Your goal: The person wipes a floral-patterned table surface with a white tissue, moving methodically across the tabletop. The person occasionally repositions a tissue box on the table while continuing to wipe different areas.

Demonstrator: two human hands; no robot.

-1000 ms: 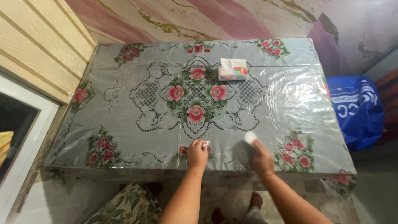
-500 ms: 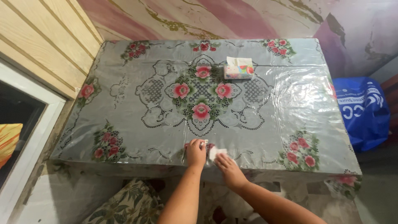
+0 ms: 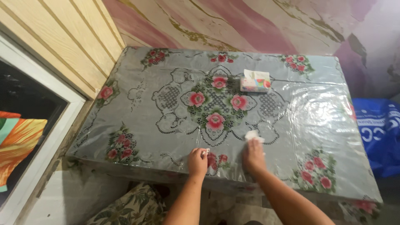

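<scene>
Grey plastic sheeting printed with lace patterns and pink roses covered the table point(image 3: 137, 108) we stood at, and it shone under the light. Off to our left ran a wall of pale wooden boards point(image 3: 66, 46) with a white window frame point(image 3: 46, 137) below it, bright orange cloth showing through the opening. Down by the table's near edge lay a leaf-patterned cushion point(image 3: 129, 206).

Our left hand point(image 3: 198, 161) rested on the near edge of the cover, curled into a loose fist around a small white scrap point(image 3: 205, 151) that peeked out at the fingertips; what the scrap was, we could not tell. Just beside it, a little further in, our right hand point(image 3: 253, 155) lay flat on the sheeting, fingers pressing a crumpled white tissue point(image 3: 252, 135) against the surface near the lower rim of the central rose medallion.

Well apart, toward the far side, stood a small colourful tissue box point(image 3: 255, 81) with a sheet sticking up. At the far right sat a blue plastic bag point(image 3: 381, 133) beside the table, under a wall painted in pink and gold swirls point(image 3: 233, 21).
</scene>
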